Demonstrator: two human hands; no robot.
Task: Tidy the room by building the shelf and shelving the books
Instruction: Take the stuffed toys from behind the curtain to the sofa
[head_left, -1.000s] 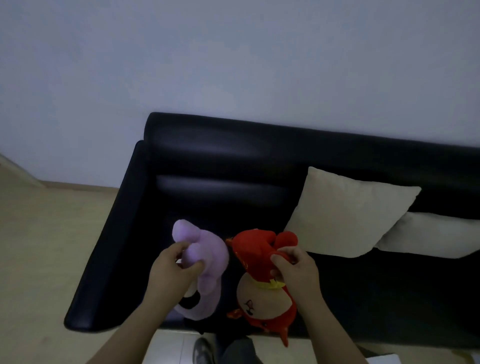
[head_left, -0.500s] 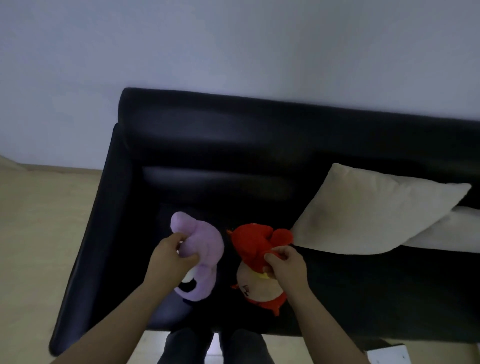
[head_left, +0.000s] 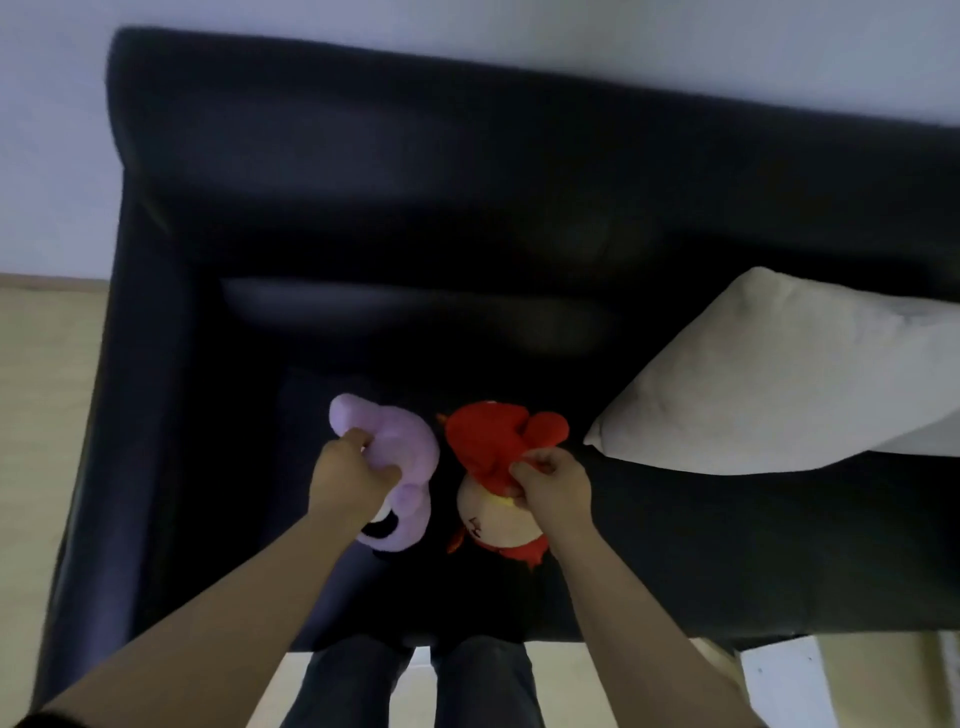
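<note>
My left hand (head_left: 349, 478) grips a purple plush toy (head_left: 402, 457) by its upper body. Beside it, my right hand (head_left: 553, 483) pinches the red cloth of a red plush toy (head_left: 491, 439) with a pale round face. Both toys hang side by side just over the seat of a black leather sofa (head_left: 363, 218), near its left end. No shelf or books are in view.
A beige cushion (head_left: 779, 379) leans on the sofa to the right of the toys. The sofa's left armrest (head_left: 130, 415) borders a light wooden floor (head_left: 41, 389). My legs (head_left: 415, 680) stand against the sofa's front edge. A white object (head_left: 784, 680) lies at the lower right.
I have stepped closer and the view has tilted down. Both hands have carried the toys forward over the sofa seat, keeping the same grips.
</note>
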